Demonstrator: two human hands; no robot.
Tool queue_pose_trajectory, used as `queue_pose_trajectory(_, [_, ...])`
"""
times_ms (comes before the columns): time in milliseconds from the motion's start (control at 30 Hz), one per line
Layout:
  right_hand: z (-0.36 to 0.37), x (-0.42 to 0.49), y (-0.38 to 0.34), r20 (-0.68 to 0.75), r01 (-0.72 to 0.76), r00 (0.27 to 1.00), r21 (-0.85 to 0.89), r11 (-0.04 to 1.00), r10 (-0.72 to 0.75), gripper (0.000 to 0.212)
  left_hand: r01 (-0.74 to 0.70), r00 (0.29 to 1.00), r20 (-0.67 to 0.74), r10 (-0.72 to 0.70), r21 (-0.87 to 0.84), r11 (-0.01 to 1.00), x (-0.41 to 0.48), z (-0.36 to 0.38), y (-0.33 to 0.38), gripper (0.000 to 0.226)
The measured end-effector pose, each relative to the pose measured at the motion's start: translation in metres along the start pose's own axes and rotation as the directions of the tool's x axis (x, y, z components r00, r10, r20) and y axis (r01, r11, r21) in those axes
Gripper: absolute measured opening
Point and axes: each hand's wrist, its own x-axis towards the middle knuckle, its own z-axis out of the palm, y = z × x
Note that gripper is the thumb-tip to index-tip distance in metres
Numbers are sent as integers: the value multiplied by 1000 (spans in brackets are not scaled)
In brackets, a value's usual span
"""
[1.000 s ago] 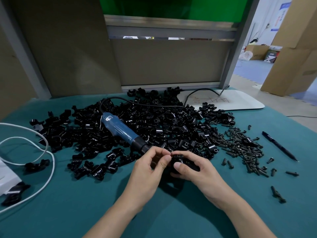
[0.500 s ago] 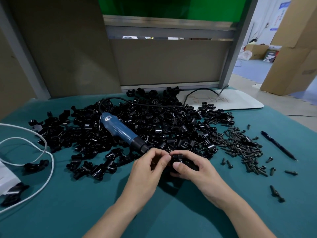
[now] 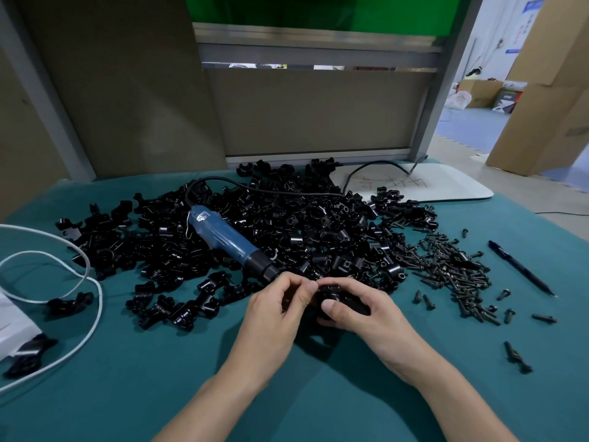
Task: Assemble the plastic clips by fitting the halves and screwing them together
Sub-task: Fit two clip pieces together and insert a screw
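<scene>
At the far left of the teal bench [image 3: 127, 393] we see a white cable [image 3: 95, 301] lying in loops. Next comes the wide heap of black clip halves [image 3: 318, 224], which spreads across the middle of the bench. On top of it lies a blue electric screwdriver [image 3: 223, 237], its tip pointing toward the hands. Just in front of the heap, our left hand [image 3: 274, 317] has its fingers curled, with thumb and forefinger pinching at the left end of a black clip [image 3: 331, 290] (whether a screw sits between those tips, we cannot tell). The clip is held just above the bench, between both hands. The right hand [image 3: 366, 311] grips it from the other side, thumb pressed on its near face and fingers wrapped behind. Further right we find a scatter of dark screws [image 3: 452, 266], touching the heap's edge, and beyond them a black pen [image 3: 519, 267] lying apart.
</scene>
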Motion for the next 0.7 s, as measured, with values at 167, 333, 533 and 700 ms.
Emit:
queue_pose_trajectory(167, [-1,0,2,15,-2,1000,24,1000,2,28,-6,1000,-10,5,-75,997,1,1,4,8])
queue_pose_trajectory(333, [-2,1,2,37,-4,999,64,998,1,29,-95,995,-8,95,-2,996,-1,1,7,29])
queue_pose_trajectory(533, [-2,1,2,13,8,1000,59,998,-8,31,-21,999,-48,19,-46,999,-2,1,6,17])
queue_pose_trajectory(700, [-3,2,2,-15,0,1000,51,999,1,32,-16,1000,4,16,111,994,0,-1,-1,27])
